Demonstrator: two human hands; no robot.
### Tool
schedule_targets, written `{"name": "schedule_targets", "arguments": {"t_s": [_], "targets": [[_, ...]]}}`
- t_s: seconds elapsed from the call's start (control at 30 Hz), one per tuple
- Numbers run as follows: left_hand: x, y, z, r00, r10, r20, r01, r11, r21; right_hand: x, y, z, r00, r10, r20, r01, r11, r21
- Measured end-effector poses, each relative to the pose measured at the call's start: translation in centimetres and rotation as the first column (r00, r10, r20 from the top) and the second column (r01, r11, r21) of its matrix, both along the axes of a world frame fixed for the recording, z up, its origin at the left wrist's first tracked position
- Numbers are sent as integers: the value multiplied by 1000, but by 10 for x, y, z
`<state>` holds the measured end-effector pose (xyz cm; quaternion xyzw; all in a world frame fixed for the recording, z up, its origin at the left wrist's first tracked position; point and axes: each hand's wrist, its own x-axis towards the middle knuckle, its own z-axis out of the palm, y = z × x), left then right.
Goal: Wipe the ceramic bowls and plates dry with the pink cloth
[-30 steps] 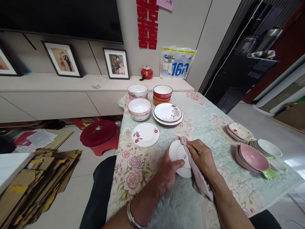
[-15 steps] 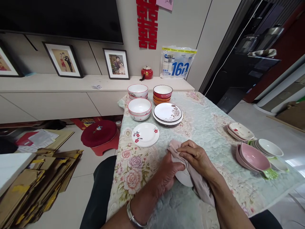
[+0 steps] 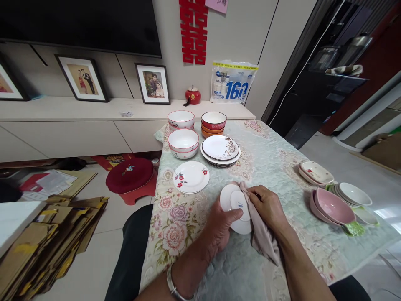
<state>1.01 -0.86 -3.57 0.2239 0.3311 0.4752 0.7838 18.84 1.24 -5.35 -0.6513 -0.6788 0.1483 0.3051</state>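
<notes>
My left hand (image 3: 221,223) grips a small white plate (image 3: 239,205) at its left edge, thumb across the underside, where a ring and a small blue mark show. A pale pink cloth (image 3: 261,232) is pinched in my right hand (image 3: 266,207) against the plate's right rim, and its loose part hangs down toward me. Just beyond, to the left, lies a white plate with red flowers (image 3: 191,177). Behind it are a stack of larger plates (image 3: 220,148) and white bowls with red rims (image 3: 183,141).
Pink leaf-handled bowls (image 3: 333,205), white bowls (image 3: 355,194) and square dishes (image 3: 317,172) stand at the right of the flowered tablecloth (image 3: 178,213). Red and orange bowls (image 3: 214,121) sit at the back. A red stool (image 3: 130,175) and flattened cardboard (image 3: 59,246) are on the left floor.
The cloth has slid off the plate's face to its right rim, uncovering the plate's underside. My right hand has moved slightly right with the cloth; my left hand still grips the plate.
</notes>
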Motion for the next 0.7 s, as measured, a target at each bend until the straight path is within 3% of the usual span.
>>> {"name": "schedule_targets", "arguments": {"t_s": [0.13,0.33,0.5,0.57,0.7], "targets": [[1,-1,-3,994,-86,-72,86,996,0,-6,-2,3,999,21,-28,-19,997,71],[1,-1,-4,981,-168,-101,166,986,-27,-21,-7,16,923,375,-89,-352,914,204],[2,-2,-2,985,-166,-44,166,986,2,-31,-11,25,840,541,-47,-524,830,190],[2,-2,-2,985,-165,-55,165,986,10,-31,-10,23,853,517,-68,-497,846,192],[-1,-1,-4,973,-197,-124,196,980,-20,-19,-4,14,945,294,-141,-273,950,152]]}}
